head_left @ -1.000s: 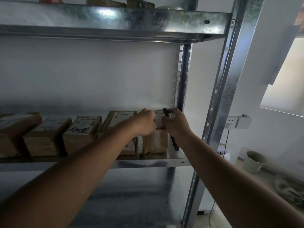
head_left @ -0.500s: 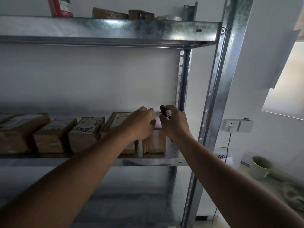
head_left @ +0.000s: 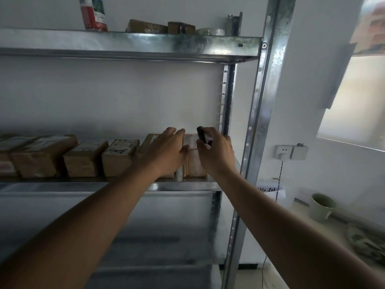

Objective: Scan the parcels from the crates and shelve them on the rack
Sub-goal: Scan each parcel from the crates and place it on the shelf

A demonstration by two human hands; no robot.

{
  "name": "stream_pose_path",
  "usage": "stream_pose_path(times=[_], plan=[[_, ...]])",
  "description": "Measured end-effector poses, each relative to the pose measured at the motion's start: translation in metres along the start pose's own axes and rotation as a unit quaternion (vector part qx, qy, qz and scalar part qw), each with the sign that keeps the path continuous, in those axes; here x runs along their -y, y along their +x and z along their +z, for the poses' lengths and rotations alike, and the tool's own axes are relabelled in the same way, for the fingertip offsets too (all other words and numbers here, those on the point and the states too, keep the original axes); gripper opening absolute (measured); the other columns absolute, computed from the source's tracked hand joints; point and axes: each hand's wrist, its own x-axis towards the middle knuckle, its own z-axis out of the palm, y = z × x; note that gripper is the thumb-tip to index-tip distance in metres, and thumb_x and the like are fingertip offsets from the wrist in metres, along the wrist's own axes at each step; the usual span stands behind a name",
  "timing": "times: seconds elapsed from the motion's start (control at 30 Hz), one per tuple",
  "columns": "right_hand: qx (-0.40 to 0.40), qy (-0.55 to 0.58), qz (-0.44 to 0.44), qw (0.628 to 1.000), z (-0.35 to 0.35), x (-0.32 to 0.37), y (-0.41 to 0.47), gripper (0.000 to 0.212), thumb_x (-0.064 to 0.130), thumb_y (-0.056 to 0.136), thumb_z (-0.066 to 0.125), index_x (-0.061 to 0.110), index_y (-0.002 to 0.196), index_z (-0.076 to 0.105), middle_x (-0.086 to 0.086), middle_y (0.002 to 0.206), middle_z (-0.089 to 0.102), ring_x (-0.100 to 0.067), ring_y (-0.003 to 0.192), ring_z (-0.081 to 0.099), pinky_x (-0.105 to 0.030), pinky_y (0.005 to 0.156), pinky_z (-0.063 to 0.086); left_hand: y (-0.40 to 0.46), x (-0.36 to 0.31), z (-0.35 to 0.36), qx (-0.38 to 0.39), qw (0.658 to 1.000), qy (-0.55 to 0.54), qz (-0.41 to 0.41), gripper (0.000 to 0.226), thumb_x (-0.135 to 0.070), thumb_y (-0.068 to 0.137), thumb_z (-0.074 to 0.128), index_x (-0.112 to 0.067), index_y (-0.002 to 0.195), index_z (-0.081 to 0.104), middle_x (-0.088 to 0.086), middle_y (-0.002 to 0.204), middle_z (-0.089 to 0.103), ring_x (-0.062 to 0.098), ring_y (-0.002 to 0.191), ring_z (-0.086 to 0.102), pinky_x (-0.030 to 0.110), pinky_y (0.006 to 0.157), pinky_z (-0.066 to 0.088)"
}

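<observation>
Right grip (head_left: 214,151) pinching a small black scanner (head_left: 201,136); left grip (head_left: 166,152) spread flat, touching the end parcel (head_left: 193,161) on the rack shelf (head_left: 187,185). Risk: a hasty withdrawal snagging that parcel, tipping it off the shelf edge.

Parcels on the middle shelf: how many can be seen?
6. From the left: one cut by the frame edge, a large one, a third, one with handwriting, one mostly behind the left hand, and the rightmost. Others may be hidden.
</observation>
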Motion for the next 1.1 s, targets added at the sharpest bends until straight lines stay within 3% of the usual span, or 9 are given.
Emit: stream_pose_path(times=[0.2,0.3,0.4,0.53,0.83,1.1], plan=[[-0.069,-0.019,-0.045,0.996,-0.019,0.015,-0.063,0.049,0.036,0.105,0.064,0.046,0.150,0.049,-0.005,0.136,0.050,-0.026,0.117,0.059,-0.033,0.092,0.050,-0.045,-0.007,-0.017,-0.039,0.997,-0.021,0.059,0.062,-0.039,0.108,0.051,-0.017,0.163,0.032,0.009,0.164,0.038,0.034,0.143,0.045,0.046,0.112,0.041],[-0.114,-0.051,-0.055,0.991,-0.030,0.019,-0.104,0.049,0.039,0.105,0.063,0.048,0.151,0.048,-0.003,0.133,0.051,-0.024,0.117,0.057,-0.041,0.095,0.054,-0.075,-0.012,-0.021,-0.061,0.992,-0.046,0.102,0.059,-0.035,0.108,0.052,-0.018,0.161,0.036,0.007,0.159,0.045,0.030,0.141,0.048,0.047,0.113,0.038],[-0.157,-0.076,-0.039,0.984,-0.044,0.021,-0.152,0.049,0.040,0.104,0.064,0.046,0.151,0.049,-0.003,0.134,0.052,-0.024,0.116,0.058,-0.048,0.096,0.057,-0.104,-0.027,-0.023,-0.040,0.984,-0.089,0.148,0.060,-0.032,0.107,0.053,-0.014,0.162,0.036,0.011,0.165,0.038,0.032,0.150,0.039,0.051,0.120,0.038],[-0.198,-0.108,-0.016,0.974,-0.076,0.022,-0.215,0.051,0.037,0.104,0.065,0.045,0.152,0.050,-0.003,0.138,0.052,-0.026,0.119,0.060,-0.048,0.098,0.057,-0.144,-0.064,-0.028,-0.017,0.975,-0.121,0.186,0.063,-0.040,0.108,0.051,-0.021,0.164,0.031,0.009,0.168,0.035,0.032,0.153,0.034,0.055,0.119,0.039],[-0.297,-0.171,0.068,0.937,-0.203,-0.002,-0.343,0.051,0.033,0.103,0.068,0.037,0.152,0.056,-0.005,0.138,0.054,-0.026,0.122,0.062,-0.049,0.098,0.056,-0.224,-0.206,-0.013,0.039,0.933,-0.191,0.303,0.063,-0.044,0.107,0.052,-0.026,0.164,0.032,0.005,0.169,0.032,0.030,0.150,0.042,0.050,0.117,0.044],[-0.342,-0.218,0.138,0.904,-0.335,-0.067,-0.458,0.050,0.040,0.102,0.066,0.042,0.151,0.054,0.000,0.133,0.053,-0.023,0.118,0.058,-0.052,0.099,0.054,-0.296,-0.374,0.029,0.067,0.892,-0.240,0.377,0.063,-0.043,0.106,0.056,-0.023,0.162,0.036,0.008,0.163,0.040,0.031,0.141,0.051,0.042,0.106,0.050]])
